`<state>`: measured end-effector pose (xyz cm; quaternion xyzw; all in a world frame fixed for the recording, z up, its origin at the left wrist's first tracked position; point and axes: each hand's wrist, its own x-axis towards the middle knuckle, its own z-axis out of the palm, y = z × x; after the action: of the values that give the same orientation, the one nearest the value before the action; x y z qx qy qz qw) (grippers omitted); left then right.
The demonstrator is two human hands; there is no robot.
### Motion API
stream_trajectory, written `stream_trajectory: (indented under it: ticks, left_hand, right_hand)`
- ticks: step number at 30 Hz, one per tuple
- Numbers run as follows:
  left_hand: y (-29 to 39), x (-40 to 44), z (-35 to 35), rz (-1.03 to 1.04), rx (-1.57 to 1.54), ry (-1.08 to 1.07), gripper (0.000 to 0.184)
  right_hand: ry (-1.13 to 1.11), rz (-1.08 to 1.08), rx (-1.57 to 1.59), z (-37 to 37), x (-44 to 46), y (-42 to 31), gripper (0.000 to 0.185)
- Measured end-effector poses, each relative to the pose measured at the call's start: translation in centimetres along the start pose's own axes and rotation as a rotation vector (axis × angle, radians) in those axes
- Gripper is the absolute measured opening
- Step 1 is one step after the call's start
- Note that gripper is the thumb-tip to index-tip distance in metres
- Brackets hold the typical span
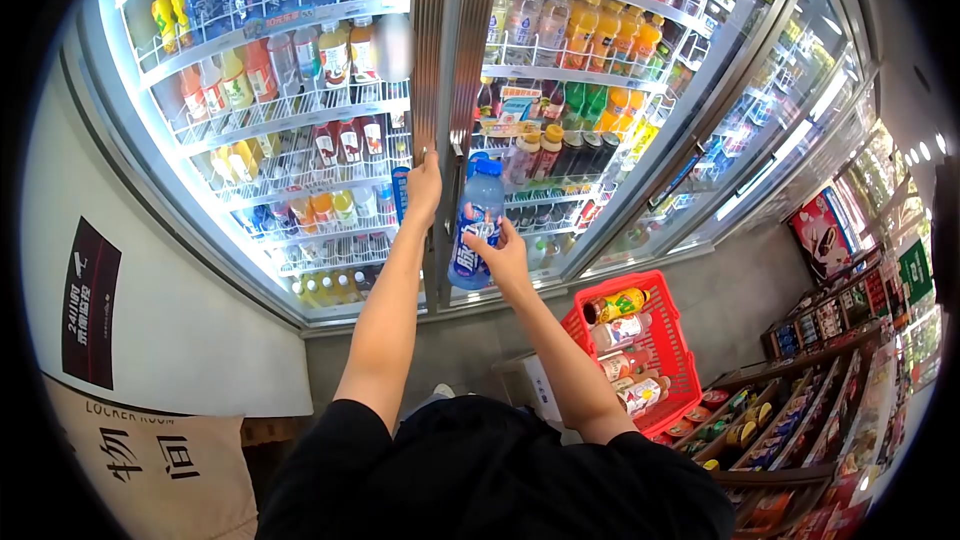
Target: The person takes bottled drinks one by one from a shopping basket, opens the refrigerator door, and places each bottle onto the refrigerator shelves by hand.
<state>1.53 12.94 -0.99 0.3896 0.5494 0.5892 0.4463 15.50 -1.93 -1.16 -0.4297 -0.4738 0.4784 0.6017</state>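
At left, faces lit cooler shelves [300,123] with drinks [335,55] standing in rows, probably for easy picking out. Grips a metal door edge [426,70] with the left hand [425,185], likely to steady the door. Just to its right, holds a blue bottle [477,215] by the side with the right hand [505,258], cap up, perhaps for a firm hold on a wide body. Farther right, has a red basket [676,335] with smaller bottles [622,331] laid sideways, perhaps against toppling; cannot tell what supports it.
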Motion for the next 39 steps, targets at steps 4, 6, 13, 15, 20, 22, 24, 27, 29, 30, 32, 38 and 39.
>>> stream_trajectory:
  ticks: [4, 6, 13, 15, 20, 22, 24, 27, 29, 30, 32, 38, 39]
  left_hand:
    - [-0.4, -3.4, -2.1, -0.046, 0.157, -0.100, 0.066]
    - [-1.2, -5.5, -2.5, -0.023, 0.146, -0.063, 0.066]
    - [0.7, -14.8, -5.7, -0.013, 0.061, -0.065, 0.050]
    - [1.2, -17.5, -7.1, -0.050, 0.062, -0.083, 0.050]
    - [1.1, -25.3, -11.8, 0.061, 0.374, 0.030, 0.064]
    - [2.5, -29.6, -13.4, 0.074, 0.691, 0.142, 0.067]
    - [5.8, -35.0, -14.3, -0.044, 1.103, 0.201, 0.072]
    - [5.9, -38.8, -15.3, -0.121, 1.087, 0.063, 0.073]
    - [4.5, -38.9, -15.0, -0.083, 1.121, 0.086, 0.065]
    - [4.7, -38.7, -14.4, 0.036, 0.968, 0.119, 0.059]
    - [5.0, -37.4, -13.9, 0.234, 0.810, 0.163, 0.044]
    - [6.7, -29.9, -11.8, 0.320, 0.374, -0.022, 0.036]
    - [7.4, -28.8, -11.5, 0.359, 0.398, -0.040, 0.035]
  right_hand:
    - [-0.041, -0.024, 0.012, -1.2, 0.4, -1.2, 0.046]
    - [-0.043, -0.049, -0.021, -1.5, 0.2, -1.6, 0.050]
    - [-0.108, -0.109, -0.067, -2.7, -3.1, -3.5, 0.048]
    - [-0.143, -0.090, -0.045, -2.8, -4.7, -4.4, 0.049]
    - [-0.240, -0.084, 0.026, -2.4, -9.5, -6.0, 0.058]
    - [-0.278, -0.078, 0.018, -2.4, -10.9, -5.7, 0.060]
    - [-0.290, -0.064, -0.001, -2.1, -12.3, -5.2, 0.063]
    - [-0.318, -0.081, -0.013, -2.0, -14.4, -5.8, 0.063]
    - [-0.329, -0.077, -0.007, -2.0, -15.6, -6.3, 0.061]
    - [-0.341, -0.075, 0.001, -2.1, -16.2, -6.8, 0.059]
    - [-0.350, -0.088, -0.004, -2.4, -16.8, -7.1, 0.057]
    - [-0.338, -0.071, -0.026, -3.0, -16.9, -8.7, 0.060]
    - [-0.339, -0.074, 0.001, -2.8, -16.8, -8.8, 0.060]
